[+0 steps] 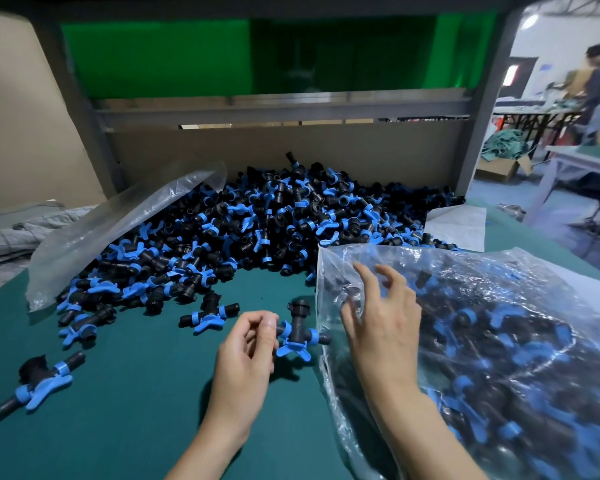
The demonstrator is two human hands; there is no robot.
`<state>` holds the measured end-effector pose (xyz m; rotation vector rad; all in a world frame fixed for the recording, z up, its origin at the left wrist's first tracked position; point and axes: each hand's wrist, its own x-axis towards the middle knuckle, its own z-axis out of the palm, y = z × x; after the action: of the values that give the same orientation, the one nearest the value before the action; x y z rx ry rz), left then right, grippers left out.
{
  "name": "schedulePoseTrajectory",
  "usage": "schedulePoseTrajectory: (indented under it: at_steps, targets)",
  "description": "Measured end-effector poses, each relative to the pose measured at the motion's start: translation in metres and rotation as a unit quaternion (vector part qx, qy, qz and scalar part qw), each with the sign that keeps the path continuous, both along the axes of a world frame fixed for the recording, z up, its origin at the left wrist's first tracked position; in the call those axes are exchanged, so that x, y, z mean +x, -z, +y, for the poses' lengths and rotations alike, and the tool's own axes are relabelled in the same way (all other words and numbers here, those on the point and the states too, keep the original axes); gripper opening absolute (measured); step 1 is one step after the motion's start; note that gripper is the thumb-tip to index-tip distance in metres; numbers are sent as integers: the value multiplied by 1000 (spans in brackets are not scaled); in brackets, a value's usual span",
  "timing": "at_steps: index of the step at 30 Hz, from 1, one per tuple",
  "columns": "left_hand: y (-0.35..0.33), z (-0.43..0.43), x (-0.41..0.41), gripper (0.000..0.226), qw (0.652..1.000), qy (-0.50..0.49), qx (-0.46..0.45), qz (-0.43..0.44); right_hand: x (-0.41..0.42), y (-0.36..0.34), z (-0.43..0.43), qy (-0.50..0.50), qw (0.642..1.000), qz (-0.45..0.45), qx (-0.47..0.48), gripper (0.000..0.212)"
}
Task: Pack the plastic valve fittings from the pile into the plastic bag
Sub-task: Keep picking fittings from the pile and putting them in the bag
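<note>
Valve fitting (297, 332), black with a blue handle, is pinched by one stub end between the left hand's (246, 355) thumb and fingertips (269, 323), just below the frame's centre. The right hand (378, 306) rests with fingers spread and loosely bent on the film at the plastic bag's (333, 268) left edge, clearly gripping nothing. Best to lift that edge to open the mouth, then feed the fitting in stub-first so its handle doesn't snag. The pile (257, 220) lies beyond, mid-frame.

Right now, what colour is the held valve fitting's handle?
Blue; black valve fitting held by left hand; head view.
</note>
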<state>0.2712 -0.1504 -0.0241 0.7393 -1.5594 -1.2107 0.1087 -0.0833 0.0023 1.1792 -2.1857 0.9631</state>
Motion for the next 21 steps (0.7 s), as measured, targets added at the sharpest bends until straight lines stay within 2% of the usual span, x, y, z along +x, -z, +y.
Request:
schedulePoseTrajectory:
  at_steps: [3,5,11,14,17,19,21]
  targets:
    - [3,4,-2,20,1000,4,-3,-21,-2,-4,7,-10,992,-78,102,55]
    - [2,7,-3,20,1000,3,4,-26,-3,-6,13,-50,983,-131,119,49]
    - [-9,26,-17,18,999,29,37,-26,-3,-37,17,-147,965,-215,-3,34]
    - [-16,40,-38,18,993,94,57,-39,-4,-55,13,-181,959,-218,-23,32]
    - [-28,60,-67,33,972,194,97,-85,-3,-67,9,-187,962,-197,-18,34]
    - [-34,72,-87,45,953,254,164,0,-5,-69,8,-188,963,-194,-18,34]
    - [-38,65,-102,41,916,236,282,159,-6,-67,7,-192,960,-202,-18,34]
